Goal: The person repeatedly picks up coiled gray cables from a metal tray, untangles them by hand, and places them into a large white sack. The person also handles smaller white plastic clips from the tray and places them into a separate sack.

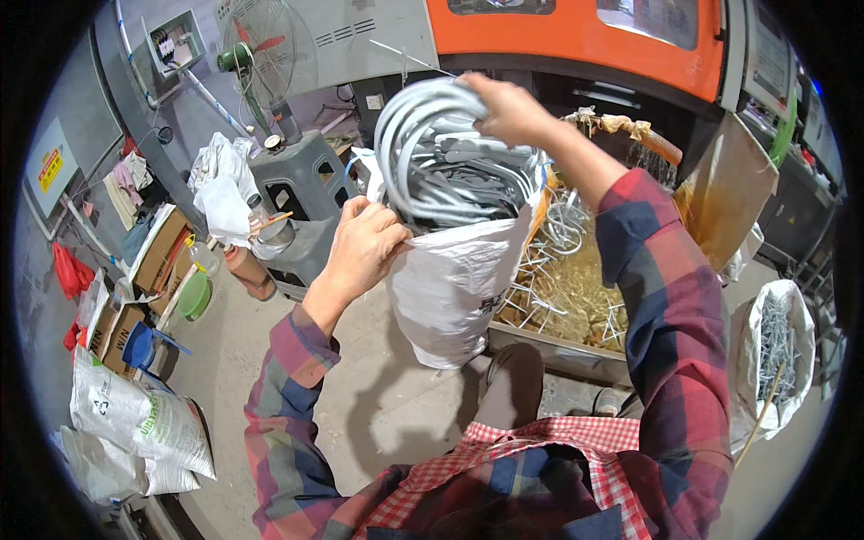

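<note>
Hands grip white sack (450,279) and grey hooks (432,153).

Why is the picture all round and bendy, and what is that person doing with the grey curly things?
The picture comes from a small camera worn on a person's head, looking down, so you see their own arms. Its lens bends straight lines near the edge. The left hand grips the rim of a white sack. The right hand holds a bundle of grey bent metal hooks at the sack's mouth. Behind it is a metal tray with more hooks lying on yellowish stuff. On the right stands another sack of metal pieces. An orange machine is at the back.
</note>
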Motion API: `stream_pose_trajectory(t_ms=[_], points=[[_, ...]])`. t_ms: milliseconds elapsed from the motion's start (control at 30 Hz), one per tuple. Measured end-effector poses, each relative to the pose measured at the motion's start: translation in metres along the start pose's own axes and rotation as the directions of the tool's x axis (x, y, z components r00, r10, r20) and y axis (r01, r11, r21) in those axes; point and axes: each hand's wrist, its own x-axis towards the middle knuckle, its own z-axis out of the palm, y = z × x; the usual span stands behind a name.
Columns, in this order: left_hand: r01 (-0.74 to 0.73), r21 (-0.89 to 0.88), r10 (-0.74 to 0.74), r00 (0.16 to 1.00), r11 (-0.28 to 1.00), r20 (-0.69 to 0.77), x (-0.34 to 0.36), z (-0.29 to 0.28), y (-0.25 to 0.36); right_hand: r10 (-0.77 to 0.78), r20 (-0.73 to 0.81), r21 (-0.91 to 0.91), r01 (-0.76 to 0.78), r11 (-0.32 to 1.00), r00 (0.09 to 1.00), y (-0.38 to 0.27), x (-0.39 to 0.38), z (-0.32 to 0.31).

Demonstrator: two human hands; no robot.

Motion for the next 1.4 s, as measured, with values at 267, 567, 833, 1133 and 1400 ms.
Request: stream_pose_trajectory(t_ms=[267, 567, 833, 1133, 1400], points=[[0.015, -0.041, -0.017, 0.999, 0.999, -0.044, -0.008, -0.005, -0.008, 0.071, 0.270, -0.341, 0.026, 0.940, 0.960, -0.015, 0.022, 0.037], [0.053, -0.113, -0.066, 0.991, 0.992, -0.114, -0.010, 0.002, -0.007, 0.113, 0.170, -0.584, 0.008, 0.811, 0.979, -0.016, 0.027, 0.058], [0.113, -0.032, -0.112, 0.993, 0.993, 0.048, 0.001, 0.001, -0.008, -0.005, 0.088, -0.410, 0.041, 0.911, 0.996, -0.036, 0.015, 0.081], [0.337, -0.553, -0.485, 0.863, 0.762, -0.142, 0.018, -0.008, -0.019, -0.396, -0.245, -0.251, 0.337, 0.907, 0.885, -0.011, -0.001, 0.065], [0.413, -0.903, -0.427, 0.842, 0.117, 0.330, 0.052, 0.030, -0.071, -0.588, -0.403, -0.320, 0.493, 0.809, 0.702, 0.000, -0.005, 0.074]])
